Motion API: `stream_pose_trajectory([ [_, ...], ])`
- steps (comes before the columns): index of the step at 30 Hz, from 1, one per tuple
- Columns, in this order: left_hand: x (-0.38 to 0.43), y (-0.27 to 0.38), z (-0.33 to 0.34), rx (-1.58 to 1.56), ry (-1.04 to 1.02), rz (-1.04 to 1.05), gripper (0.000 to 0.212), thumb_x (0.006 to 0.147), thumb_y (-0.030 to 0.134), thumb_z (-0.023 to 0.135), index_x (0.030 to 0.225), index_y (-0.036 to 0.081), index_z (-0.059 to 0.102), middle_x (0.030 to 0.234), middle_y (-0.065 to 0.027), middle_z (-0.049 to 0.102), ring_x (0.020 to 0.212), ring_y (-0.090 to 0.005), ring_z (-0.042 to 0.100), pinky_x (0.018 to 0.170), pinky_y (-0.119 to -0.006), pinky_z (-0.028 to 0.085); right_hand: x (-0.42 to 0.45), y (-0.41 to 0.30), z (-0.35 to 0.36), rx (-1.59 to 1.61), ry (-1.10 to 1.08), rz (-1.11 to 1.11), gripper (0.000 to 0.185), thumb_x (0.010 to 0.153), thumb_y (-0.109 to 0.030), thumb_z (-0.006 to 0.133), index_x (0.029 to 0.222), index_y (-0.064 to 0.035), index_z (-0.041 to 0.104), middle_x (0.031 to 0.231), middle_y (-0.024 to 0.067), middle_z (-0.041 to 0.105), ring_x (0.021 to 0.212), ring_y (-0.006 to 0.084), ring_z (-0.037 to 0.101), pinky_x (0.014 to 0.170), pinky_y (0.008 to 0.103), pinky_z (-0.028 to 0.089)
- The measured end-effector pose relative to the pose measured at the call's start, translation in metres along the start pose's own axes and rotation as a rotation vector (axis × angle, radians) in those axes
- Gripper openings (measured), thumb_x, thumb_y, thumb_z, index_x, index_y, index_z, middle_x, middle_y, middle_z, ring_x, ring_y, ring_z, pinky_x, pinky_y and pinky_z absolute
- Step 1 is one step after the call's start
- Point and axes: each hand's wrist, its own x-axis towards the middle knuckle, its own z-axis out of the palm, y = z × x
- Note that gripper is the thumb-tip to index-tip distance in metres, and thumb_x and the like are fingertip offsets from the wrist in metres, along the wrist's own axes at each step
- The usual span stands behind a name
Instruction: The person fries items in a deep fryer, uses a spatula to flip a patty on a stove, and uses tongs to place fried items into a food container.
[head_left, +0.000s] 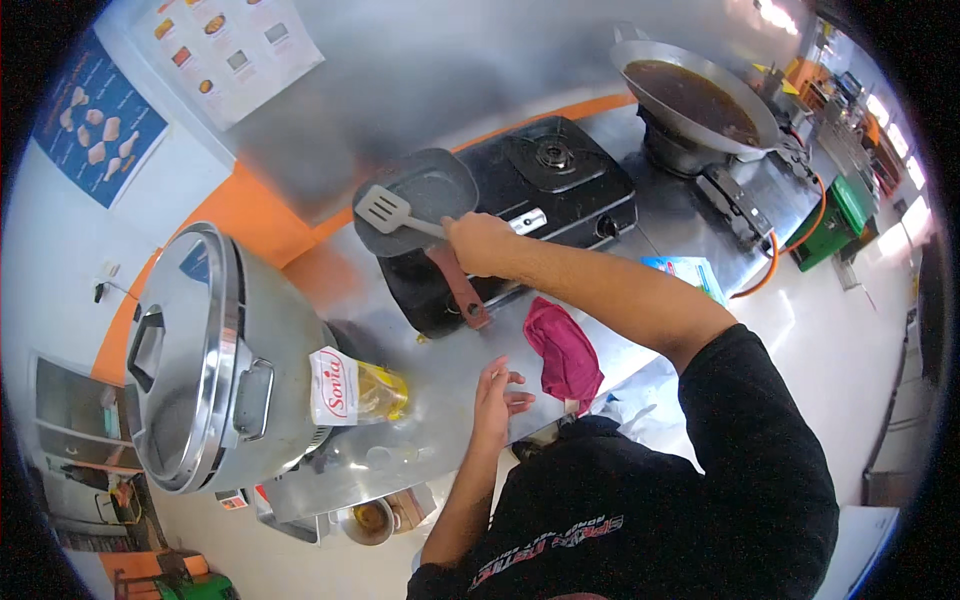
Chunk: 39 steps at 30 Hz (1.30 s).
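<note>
My right hand (480, 244) grips the handle of a slotted spatula (385, 209), whose pale head lies over a dark square frying pan (442, 187). The pan rests on the left burner of a black two-burner gas stove (517, 172), and its brown handle (459, 289) slants towards me. Over the steel counter (442, 375), my left hand (500, 401) is empty with its fingers apart. Just right of it lies a crumpled magenta cloth (562, 352). To its left stands a Sovia oil pouch (379, 392) with yellow oil inside.
A large lidded metal cooker (277, 352) stands at the counter's left. Back right, a wide wok (694, 97) of dark liquid sits on a burner, with an orange gas hose (772, 262) curving nearby. A blue packet (688, 274) lies near the front edge. Below is a bowl (369, 523).
</note>
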Motion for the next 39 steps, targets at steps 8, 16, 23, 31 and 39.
stream_pose_trajectory([
  [8, -0.001, -0.025, 0.007, 0.045, -0.048, -0.068, 0.035, 0.094, 0.029, 0.044, 0.126, 0.013, 0.04, 0.095, -0.0058, 0.055, 0.068, -0.0188, 0.062, 0.058, -0.027, 0.049, -0.024, 0.014, 0.009, 0.107, 0.129, 0.072, 0.044, 0.08, -0.019, 0.059, 0.119, -0.0034, 0.049, 0.085, 0.0215, 0.063, 0.077, 0.0372, 0.064, 0.064, 0.0445, 0.052],
  [16, -0.023, -0.057, 0.04, 0.099, -0.002, -0.082, 0.03, 0.093, 0.032, 0.045, 0.115, 0.013, 0.051, 0.093, -0.0052, 0.054, 0.063, -0.019, 0.059, 0.056, -0.028, 0.049, -0.143, 0.022, -0.016, 0.053, 0.432, -0.115, 0.02, 0.078, -0.026, 0.058, 0.086, -0.0077, 0.058, 0.086, 0.0115, 0.054, 0.068, 0.0286, 0.06, 0.056, 0.0394, 0.05],
  [23, -0.03, -0.144, 0.107, 0.333, -0.119, -0.223, 0.037, 0.094, 0.042, 0.04, 0.09, 0.008, 0.054, 0.079, -0.0036, 0.055, 0.064, -0.0204, 0.062, 0.055, -0.029, 0.049, -0.452, 0.106, 0.061, 0.294, 0.337, 0.116, 0.032, 0.083, -0.029, 0.057, 0.061, -0.0064, 0.053, 0.064, 0.0099, 0.055, 0.056, 0.0297, 0.056, 0.049, 0.0405, 0.043],
  [31, -0.023, -0.347, 0.307, 0.844, -0.527, -0.351, 0.037, 0.091, 0.031, 0.038, 0.098, 0.003, 0.061, 0.079, -0.0085, 0.06, 0.064, -0.0215, 0.063, 0.057, -0.031, 0.05, -0.823, 0.173, 0.103, 0.672, 0.43, 1.016, 0.029, 0.086, -0.033, 0.057, 0.079, -0.0071, 0.065, 0.076, 0.0142, 0.063, 0.068, 0.0318, 0.061, 0.064, 0.0409, 0.048],
  [39, 0.057, -0.488, 0.396, 1.777, -1.144, -0.426, 0.038, 0.089, 0.027, 0.038, 0.118, 0.007, 0.053, 0.1, -0.0151, 0.064, 0.065, -0.0288, 0.065, 0.051, -0.038, 0.048, -1.027, 0.252, 0.055, 0.776, 0.84, 1.381, 0.025, 0.085, -0.029, 0.059, 0.084, -0.0044, 0.066, 0.076, 0.0143, 0.064, 0.064, 0.0264, 0.062, 0.062, 0.0353, 0.048],
])
